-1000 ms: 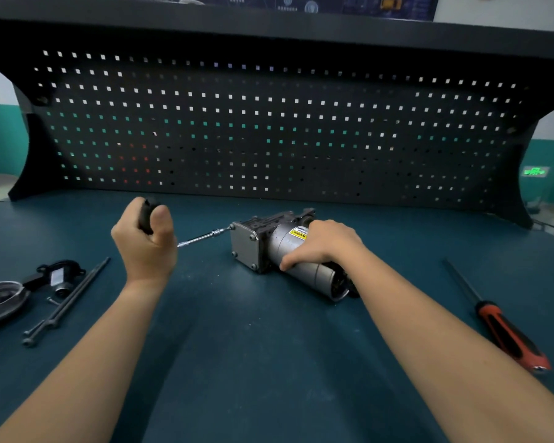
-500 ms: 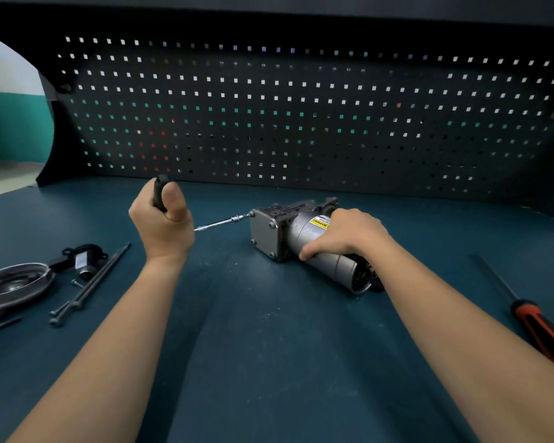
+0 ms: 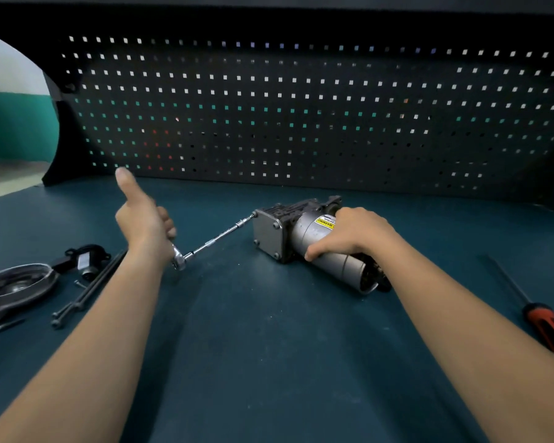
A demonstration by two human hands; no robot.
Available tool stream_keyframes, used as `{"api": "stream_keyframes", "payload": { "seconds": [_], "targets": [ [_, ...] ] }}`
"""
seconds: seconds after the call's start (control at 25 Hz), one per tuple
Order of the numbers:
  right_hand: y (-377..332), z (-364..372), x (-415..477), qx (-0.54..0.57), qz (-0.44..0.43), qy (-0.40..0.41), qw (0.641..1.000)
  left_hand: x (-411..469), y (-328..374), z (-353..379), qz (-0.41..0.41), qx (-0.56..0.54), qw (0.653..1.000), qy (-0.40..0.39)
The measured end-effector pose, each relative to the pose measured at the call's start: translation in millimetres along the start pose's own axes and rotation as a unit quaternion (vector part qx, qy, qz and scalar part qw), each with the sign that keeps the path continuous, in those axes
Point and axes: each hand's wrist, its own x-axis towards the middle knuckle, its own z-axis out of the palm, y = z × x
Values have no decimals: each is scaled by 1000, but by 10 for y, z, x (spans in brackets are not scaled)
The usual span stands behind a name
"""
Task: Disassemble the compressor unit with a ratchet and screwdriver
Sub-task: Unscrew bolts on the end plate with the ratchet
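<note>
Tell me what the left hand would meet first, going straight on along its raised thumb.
The left hand would probably meet the pegboard first; nothing nearer shows in that line, though depth is unclear.

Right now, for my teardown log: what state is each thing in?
Compressor unit, lying on its side.
Ratchet, extension on an end-plate bolt.
Left hand, grips ratchet, thumb up.
Right hand, holds compressor unit.
Screwdriver, lying untouched.
Long bolts, lying loose on workbench.
</note>
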Motion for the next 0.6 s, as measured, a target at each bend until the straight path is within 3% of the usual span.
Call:
{"api": "stream_keyframes", "payload": {
  "seconds": [0.08, 0.16, 0.24, 0.32, 0.4, 0.44, 0.48, 0.52, 0.56, 0.6],
  "targets": [
    [-12, 8, 7, 4, -4, -6, 1000, -167, 27, 38, 102, 35, 992, -61],
    [0, 1, 17, 6, -5, -9, 1000, -374, -7, 43, 255, 100, 946, -175],
    [25, -20, 22, 12, -8, -14, 1000, -541, -60, -63, 420, 225, 826, -300],
    [72, -41, 39, 17, -14, -24, 999, -596, -83, -191, 513, 298, 690, -414],
    [116, -45, 62, 16, -20, -34, 999, -591, -132, -229, 603, 344, 549, -466],
    [131, -41, 80, 13, -22, -37, 999, -568, -158, -206, 629, 349, 513, -469],
    [143, -33, 94, 13, -25, -38, 999, -545, -166, -162, 632, 339, 534, -448],
    [151, -25, 104, 15, -27, -36, 999, -544, -153, -114, 593, 318, 623, -399],
    [154, -23, 112, 17, -27, -31, 999, -533, -106, -61, 481, 250, 777, -321],
    [153, -25, 116, 18, -25, -29, 999, -476, -25, -12, 296, 134, 921, -215]
  ]
}}
